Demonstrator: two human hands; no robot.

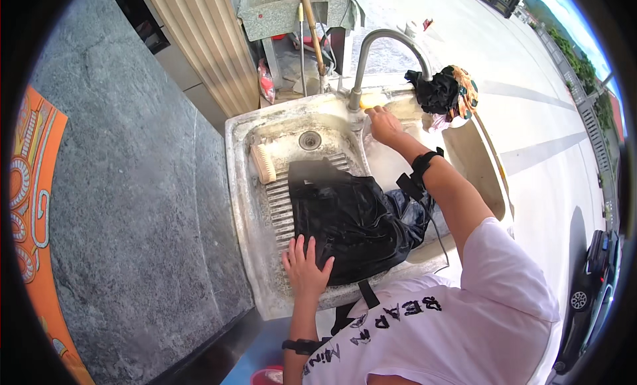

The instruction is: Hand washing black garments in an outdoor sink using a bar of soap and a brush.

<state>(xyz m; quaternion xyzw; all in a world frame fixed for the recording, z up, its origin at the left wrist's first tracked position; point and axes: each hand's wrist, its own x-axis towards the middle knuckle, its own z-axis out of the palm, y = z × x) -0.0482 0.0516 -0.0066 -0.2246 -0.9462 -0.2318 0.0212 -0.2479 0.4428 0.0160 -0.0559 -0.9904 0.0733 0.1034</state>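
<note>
A wet black garment (343, 226) lies spread over the ribbed washboard (281, 211) of a stone laundry sink (242, 226), its right end hanging over the divider into the other basin. My left hand (306, 273) rests flat on the garment's near left edge, fingers spread. At the sink's back rim, my right hand (384, 125) reaches beside the base of the metal faucet (357, 94). Its fingertips meet a yellow object (372, 100), perhaps a soap bar; whether they grip it is hidden. A scrub brush (263, 163) with pale bristles lies left of the washboard.
Bunched black cloth (437, 92) and patterned cloth (467, 91) sit on the back right rim below the spout. The drain (310, 140) is behind the washboard. A grey stone wall (129, 211) borders the left; a wooden handle (313, 34) leans behind the sink.
</note>
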